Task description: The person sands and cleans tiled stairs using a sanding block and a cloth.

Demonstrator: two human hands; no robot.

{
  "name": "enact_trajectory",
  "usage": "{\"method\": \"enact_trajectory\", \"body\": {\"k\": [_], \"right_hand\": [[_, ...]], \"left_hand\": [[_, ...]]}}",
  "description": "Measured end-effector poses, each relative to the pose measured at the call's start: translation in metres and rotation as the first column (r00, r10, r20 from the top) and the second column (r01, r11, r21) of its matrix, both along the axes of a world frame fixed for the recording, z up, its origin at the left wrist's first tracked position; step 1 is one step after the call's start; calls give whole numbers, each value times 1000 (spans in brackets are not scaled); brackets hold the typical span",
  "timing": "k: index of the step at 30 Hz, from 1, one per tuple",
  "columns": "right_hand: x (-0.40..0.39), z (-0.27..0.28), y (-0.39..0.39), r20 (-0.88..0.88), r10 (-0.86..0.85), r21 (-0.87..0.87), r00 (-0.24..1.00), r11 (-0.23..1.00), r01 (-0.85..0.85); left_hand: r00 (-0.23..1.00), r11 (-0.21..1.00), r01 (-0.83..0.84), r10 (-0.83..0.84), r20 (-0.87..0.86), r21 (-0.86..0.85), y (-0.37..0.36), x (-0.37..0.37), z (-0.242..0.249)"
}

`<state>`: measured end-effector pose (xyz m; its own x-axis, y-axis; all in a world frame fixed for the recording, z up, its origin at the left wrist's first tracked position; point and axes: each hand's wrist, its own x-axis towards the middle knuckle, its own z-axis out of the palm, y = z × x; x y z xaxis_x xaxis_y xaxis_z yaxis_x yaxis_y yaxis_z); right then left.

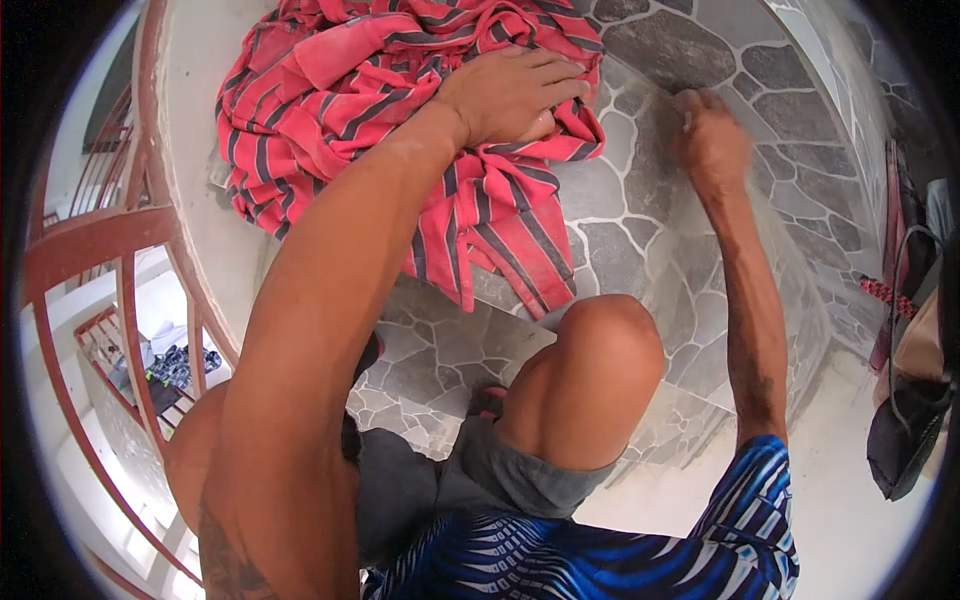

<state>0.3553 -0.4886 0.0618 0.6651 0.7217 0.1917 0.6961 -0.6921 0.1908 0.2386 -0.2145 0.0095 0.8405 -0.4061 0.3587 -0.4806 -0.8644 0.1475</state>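
Note:
A crumpled red cloth with dark stripes (350,110) lies bunched on the stone-patterned step (605,255). On its right part rests my left hand (515,95), palm down with the fingers stretched out and a little apart. To the right of the cloth, my right hand (715,140) is closed, with its knuckles close to the grey stone-patterned surface. Motion smears this hand, and whatever its fingers hold, if anything, is hidden.
My bent knee (610,350) is just below the cloth. A brown metal railing (100,245) runs along the left, with a pale ledge beside it. At the far right hang a black bag (905,435) and other items. Stone-patterned steps (425,350) continue below.

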Motion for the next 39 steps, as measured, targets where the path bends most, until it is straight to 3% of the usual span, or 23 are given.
{"method": "enact_trajectory", "body": {"k": [3, 6, 9, 12, 15, 19, 22, 25, 28, 31, 32, 35, 38, 39], "right_hand": [[-8, 4, -11, -62, -73, -44, 995, 997, 71], [4, -14, -39, -4, -128, -109, 992, 986, 127], [3, 2, -46, -37, -143, -67, 989, 988, 140], [4, -16, -60, 97, -109, -137, 989, 983, 122], [10, 0, -72, -39, -158, -33, 987, 987, 156], [13, -16, -97, 108, 13, 23, 994, 1000, -16], [12, -16, -101, 75, -48, -66, 996, 996, 53], [6, 0, -96, -93, -218, -70, 972, 975, 212], [4, -12, -101, -23, -110, -35, 994, 993, 109], [27, 13, -116, -335, -70, 65, 940, 993, 97], [28, 20, -115, -338, -64, 85, 939, 992, 98], [16, 3, -112, -133, -142, -66, 981, 989, 134], [6, -12, -102, -123, -93, -174, 988, 982, 71], [6, -6, -105, -224, -61, -118, 973, 992, 35]], "left_hand": [[1000, 1000, -11, 11, 15, 11, 1, 3, 2], [999, 1000, -14, 14, 40, 10, -2, 1, -4], [1000, 1000, -16, 16, 27, 5, 1, 3, -2], [1000, 1000, -11, 11, 23, 5, -1, 4, -7], [1000, 1000, -9, 9, 8, -18, 0, 2, -3], [1000, 1000, 6, -5, 12, -21, -2, 4, 0], [1000, 1000, -3, 3, -1, -12, 1, 1, -1], [1000, 1000, -3, 4, -23, 11, 0, 3, 0], [999, 1000, -2, 2, 33, 8, -1, 2, 0], [1000, 1000, 5, -5, 8, 5, 0, 3, -2], [1000, 1000, 8, -8, -22, 6, 0, 5, -2], [999, 1000, -4, 5, -33, 12, -1, 3, 0], [1000, 1000, 13, -13, 3, -4, 0, 3, 0], [1000, 1000, 17, -17, 9, -10, 2, 3, -1]]}}
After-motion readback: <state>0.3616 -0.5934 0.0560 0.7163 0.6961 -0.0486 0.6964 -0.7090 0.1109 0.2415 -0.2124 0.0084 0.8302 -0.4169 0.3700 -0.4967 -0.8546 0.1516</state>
